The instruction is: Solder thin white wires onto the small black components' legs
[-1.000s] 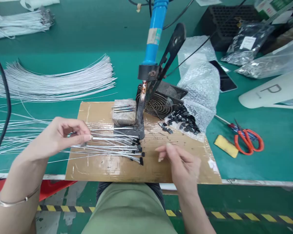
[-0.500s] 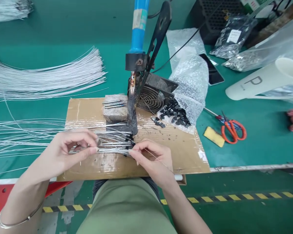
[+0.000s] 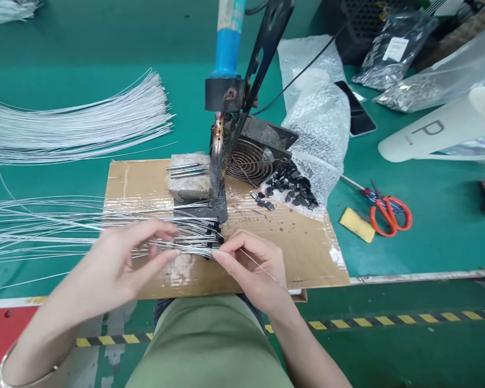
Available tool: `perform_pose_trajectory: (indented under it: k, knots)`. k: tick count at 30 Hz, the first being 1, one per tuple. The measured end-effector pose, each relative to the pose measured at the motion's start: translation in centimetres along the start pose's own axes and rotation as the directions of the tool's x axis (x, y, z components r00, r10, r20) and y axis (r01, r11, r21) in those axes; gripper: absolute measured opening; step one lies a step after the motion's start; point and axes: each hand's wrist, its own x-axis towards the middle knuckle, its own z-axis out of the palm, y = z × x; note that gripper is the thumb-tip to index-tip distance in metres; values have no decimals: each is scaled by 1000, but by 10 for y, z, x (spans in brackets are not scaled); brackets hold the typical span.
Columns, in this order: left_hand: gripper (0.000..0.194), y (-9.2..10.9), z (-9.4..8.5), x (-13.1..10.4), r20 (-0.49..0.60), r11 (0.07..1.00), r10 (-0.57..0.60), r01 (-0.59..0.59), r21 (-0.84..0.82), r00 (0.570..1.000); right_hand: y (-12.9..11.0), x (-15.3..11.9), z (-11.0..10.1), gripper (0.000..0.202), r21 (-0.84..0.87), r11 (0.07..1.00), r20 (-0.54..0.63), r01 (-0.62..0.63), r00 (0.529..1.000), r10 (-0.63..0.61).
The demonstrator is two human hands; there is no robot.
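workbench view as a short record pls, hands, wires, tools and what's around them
left hand: at the thin white wires, thumb and index tips apart
right hand: pinching the wires near their black ends
under hands: cardboard sheet
beyond hands: blue-handled soldering iron, round-grilled fan
far left: large white wire bundle
right side: loose black pieces, yellow sponge, red-handled scissors

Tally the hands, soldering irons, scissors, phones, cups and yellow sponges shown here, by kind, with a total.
Hands: 2, the left hand and right hand
Soldering iron: 1
Scissors: 1
Phone: 1
White cup: 1
Yellow sponge: 1
Total: 7
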Motion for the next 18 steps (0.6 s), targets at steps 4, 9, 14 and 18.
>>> perform_pose_trajectory:
  k: [4,9,14,18]
  knots:
    - [29,13,27,-1,79,996,-53,58,-68,996,0,-1,3,23,-28,998,-7,62,998,-62]
    - [26,19,51,0,333,956,-129,207,-209,934,3,-1,5,24,70,997,-75,-16,997,21]
    - [20,16,57,9,314,883,-162,280,-377,935,12,4,1,25,316,946,-241,-67,959,149]
    - [16,11,58,12,274,882,-179,278,-381,945,15,6,-8,28,339,937,-217,-88,962,169]
